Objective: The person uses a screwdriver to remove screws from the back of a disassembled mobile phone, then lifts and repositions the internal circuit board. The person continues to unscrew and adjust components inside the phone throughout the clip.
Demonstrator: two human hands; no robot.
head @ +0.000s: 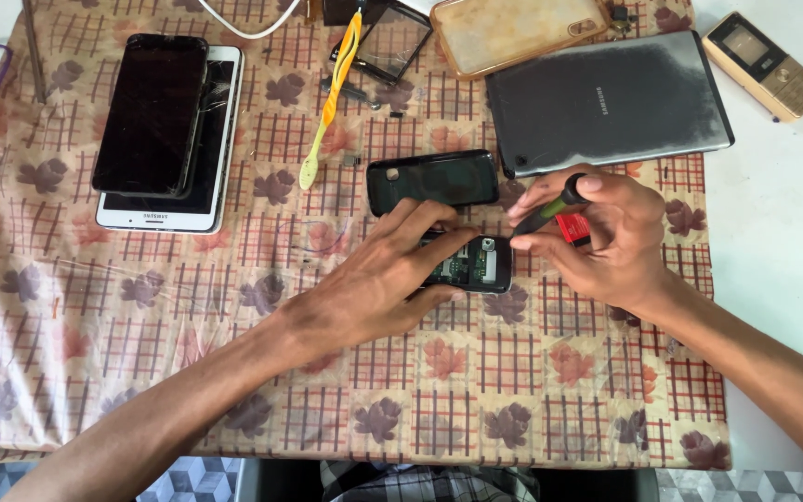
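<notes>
Two hands meet over one small opened phone (471,262) near the middle of the surface (141,316), which is covered by a flowered, checked cloth; my left hand (378,279) lies flat across the phone's left half and pins it down, fingers closed on its edges, so only the right end with its bare circuit board shows; my right hand (606,237) is clamped around a dark screwdriver (550,206) with a green band, its tip angled down toward the phone's upper right corner, though I cannot tell whether the tip is touching; a small red part (573,228) sits just under my right fingers; the phone's dark back cover (432,179) lies just above, apart from it; farther up are a grey tablet (611,102) face down, a clear amber case (513,33), and a yellow-green toothbrush (329,98); at the left a black phone (152,113) is stacked on a white tablet (206,191), and a gold keypad phone (766,63) rests at the far right; I judge the risk to be a slip; if my left hand loosens, the tip could skate across the exposed board and scratch it; any loose screw could vanish into the busy cloth pattern.
</notes>
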